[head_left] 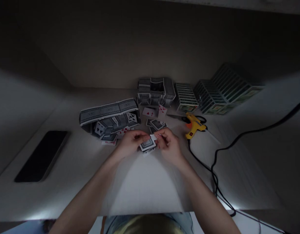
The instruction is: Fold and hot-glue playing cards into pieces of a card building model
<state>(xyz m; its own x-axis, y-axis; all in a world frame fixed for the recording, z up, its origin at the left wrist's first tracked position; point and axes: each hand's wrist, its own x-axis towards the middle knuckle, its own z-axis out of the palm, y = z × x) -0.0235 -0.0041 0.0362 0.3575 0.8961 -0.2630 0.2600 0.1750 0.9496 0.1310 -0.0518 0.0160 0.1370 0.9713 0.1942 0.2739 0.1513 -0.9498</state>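
Observation:
Between my hands, near the middle of the table, is a patterned playing card (148,144) with a white edge. My left hand (133,140) pinches its left upper side. The fingers of my right hand (167,143) close on a small white piece (153,137) at the card's upper right corner. Another card (148,152) lies just below the held one. Loose cards (156,124) are scattered beyond my hands. To the left stands a long structure made of cards (109,112), with more cards lying in and before its open front.
A black phone (41,156) lies at the left. Card-built models (156,91) and slatted boxes (186,96) line the back. Right of my hands sit a yellow glue gun (194,126) and scissors (201,119); a black cable (214,159) trails to the right and front edge.

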